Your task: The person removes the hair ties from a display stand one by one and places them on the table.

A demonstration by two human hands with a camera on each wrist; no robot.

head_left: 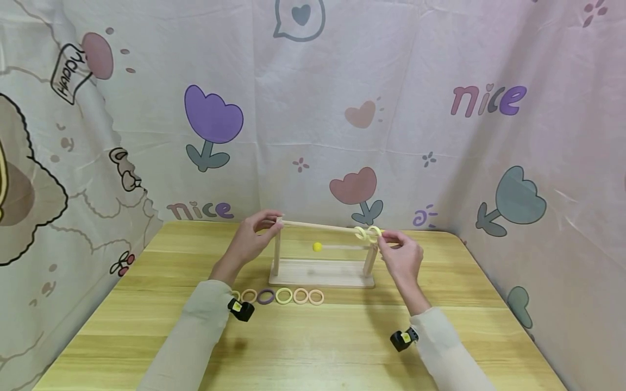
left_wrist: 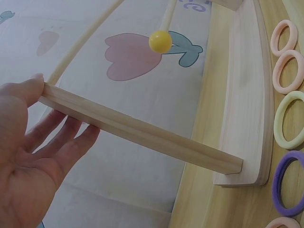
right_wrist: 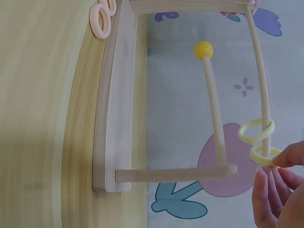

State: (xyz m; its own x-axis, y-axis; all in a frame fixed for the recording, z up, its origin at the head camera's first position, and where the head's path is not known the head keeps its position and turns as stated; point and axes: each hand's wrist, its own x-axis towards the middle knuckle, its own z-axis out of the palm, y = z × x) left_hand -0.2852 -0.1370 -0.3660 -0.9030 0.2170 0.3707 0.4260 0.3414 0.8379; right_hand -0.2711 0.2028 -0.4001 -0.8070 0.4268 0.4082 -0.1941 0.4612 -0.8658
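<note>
A wooden stand (head_left: pixel 320 273) has two posts and two horizontal rods. Its lower rod (right_wrist: pixel 214 109) has a yellow ball (head_left: pixel 317 247) at the free end. My left hand (head_left: pixel 253 234) grips the top of the left post (left_wrist: pixel 142 129), thumb on the rod's end and fingers against the other side. At the stand's right, my right hand (head_left: pixel 402 258) pinches a yellow hair tie (right_wrist: pixel 260 159) that encircles the upper rod (head_left: pixel 318 225) near its right end. Another yellow hair tie (right_wrist: pixel 251 135) hangs around that rod just beside it. Fingers partly hide the rod's end.
A row of hair ties lies on the wooden table (head_left: pixel 313 347) before the stand: a purple one (head_left: pixel 266 296), a yellow one (head_left: pixel 284 296), and several peach ones such as this peach hair tie (head_left: pixel 316 297). A printed cloth (head_left: pixel 303 108) hangs behind and at the sides.
</note>
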